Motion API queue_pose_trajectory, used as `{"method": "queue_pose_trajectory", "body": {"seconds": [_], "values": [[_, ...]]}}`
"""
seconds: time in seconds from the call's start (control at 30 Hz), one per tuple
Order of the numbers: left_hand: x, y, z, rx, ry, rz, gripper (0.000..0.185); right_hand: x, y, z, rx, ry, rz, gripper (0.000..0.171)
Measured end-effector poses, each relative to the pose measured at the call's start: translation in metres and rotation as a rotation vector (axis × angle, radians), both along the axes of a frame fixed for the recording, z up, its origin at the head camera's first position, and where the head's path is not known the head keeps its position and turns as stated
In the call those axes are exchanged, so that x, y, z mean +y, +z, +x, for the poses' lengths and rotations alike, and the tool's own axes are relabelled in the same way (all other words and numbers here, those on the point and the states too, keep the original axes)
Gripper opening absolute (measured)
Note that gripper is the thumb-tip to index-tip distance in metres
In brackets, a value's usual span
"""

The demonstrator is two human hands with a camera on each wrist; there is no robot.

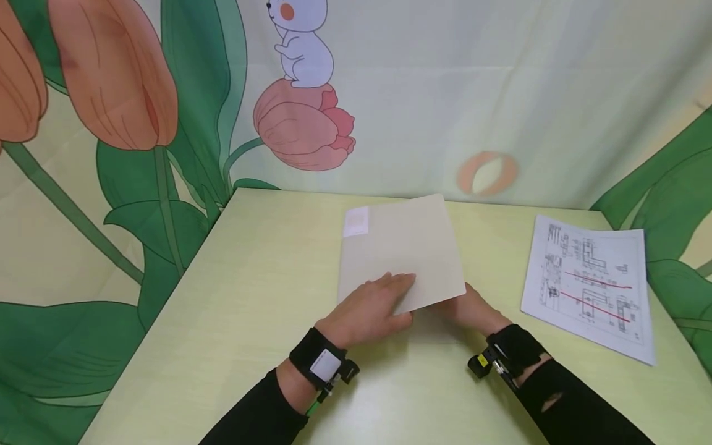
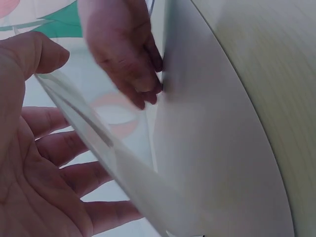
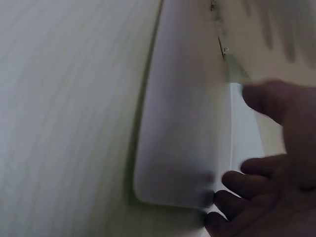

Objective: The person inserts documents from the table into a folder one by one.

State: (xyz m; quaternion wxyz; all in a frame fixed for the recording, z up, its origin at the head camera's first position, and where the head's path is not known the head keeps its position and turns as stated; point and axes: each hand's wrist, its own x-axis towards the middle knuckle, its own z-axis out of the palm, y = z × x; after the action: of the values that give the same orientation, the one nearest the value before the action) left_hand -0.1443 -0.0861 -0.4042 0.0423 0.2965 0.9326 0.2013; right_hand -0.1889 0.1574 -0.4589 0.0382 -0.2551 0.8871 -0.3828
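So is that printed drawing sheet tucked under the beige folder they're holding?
No, the printed sheet lies apart on the table, right of the beige folder.

Rt hand (image 3: pixel 266 187) at lower rt, fingertips (image 3: pixel 232 180) curled against edge of pale sheet (image 3: pixel 182 138). Sheet's rounded corner lifted just off yellow-green tabletop (image 3: pixel 64 118), shadow beneath. Thumb blurred above, near sheet edge.
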Motion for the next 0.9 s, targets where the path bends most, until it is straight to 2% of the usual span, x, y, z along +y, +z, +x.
{"method": "queue_pose_trajectory", "body": {"seconds": [0.13, 0.23, 0.4, 0.5, 0.67, 0.73, 0.8, 0.9], "values": [[-0.002, 0.001, 0.001, -0.045, 0.059, 0.062, 0.067, -0.005, 0.0, -0.001, 0.016, 0.087, -0.014, 0.077], [-0.004, 0.002, 0.001, -0.044, 0.107, 0.123, 0.067, -0.007, 0.001, -0.001, 0.039, 0.045, 0.072, 0.092], [-0.006, 0.001, 0.002, 0.011, 0.128, 0.175, 0.064, -0.007, 0.003, -0.001, -0.009, -0.037, 0.268, 0.095], [-0.006, 0.0, 0.001, 0.053, 0.13, 0.185, 0.061, -0.007, 0.003, -0.001, -0.033, -0.042, 0.321, 0.1], [-0.007, -0.003, 0.0, 0.091, 0.151, 0.204, 0.063, -0.006, 0.002, -0.001, -0.05, -0.028, 0.397, 0.094], [-0.007, -0.003, -0.001, 0.091, 0.149, 0.195, 0.064, -0.005, 0.001, 0.0, -0.05, -0.029, 0.389, 0.096], [-0.005, -0.004, -0.001, 0.091, 0.135, 0.144, 0.067, -0.002, 0.0, 0.0, -0.038, -0.019, 0.339, 0.094], [-0.002, -0.008, -0.001, 0.048, 0.095, 0.024, 0.081, 0.007, -0.001, 0.002, 0.054, 0.009, 0.239, 0.068]]}}
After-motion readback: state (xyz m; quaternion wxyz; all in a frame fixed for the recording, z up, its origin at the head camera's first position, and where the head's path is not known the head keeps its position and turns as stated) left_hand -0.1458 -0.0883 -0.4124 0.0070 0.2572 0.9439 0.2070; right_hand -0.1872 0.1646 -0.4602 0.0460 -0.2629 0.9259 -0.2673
